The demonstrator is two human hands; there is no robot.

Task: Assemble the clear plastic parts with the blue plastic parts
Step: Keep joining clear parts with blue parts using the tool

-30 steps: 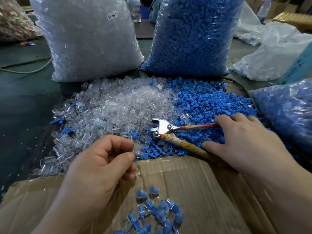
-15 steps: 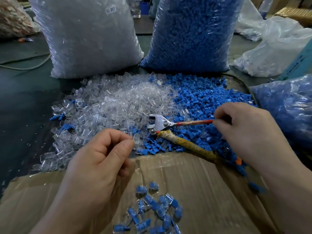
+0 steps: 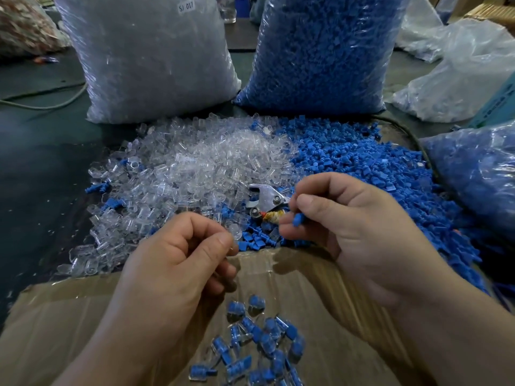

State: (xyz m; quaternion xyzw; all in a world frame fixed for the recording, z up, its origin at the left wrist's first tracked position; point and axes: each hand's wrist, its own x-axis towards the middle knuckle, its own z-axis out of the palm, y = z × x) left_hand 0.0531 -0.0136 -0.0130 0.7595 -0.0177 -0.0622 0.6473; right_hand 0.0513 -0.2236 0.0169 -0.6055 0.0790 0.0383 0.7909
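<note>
Blue plastic part point(image 3: 298, 219) is being pinched between right hand point(image 3: 362, 227) fingers, clear plastic part point(image 3: 235, 233) between left hand point(image 3: 178, 268) fingers.

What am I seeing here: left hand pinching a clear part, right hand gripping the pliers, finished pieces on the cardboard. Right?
One slip: in the head view the right hand pinches a blue part, not the pliers, which lie behind it. The left hand does pinch a clear part, and the finished pieces lie on the cardboard.
</note>
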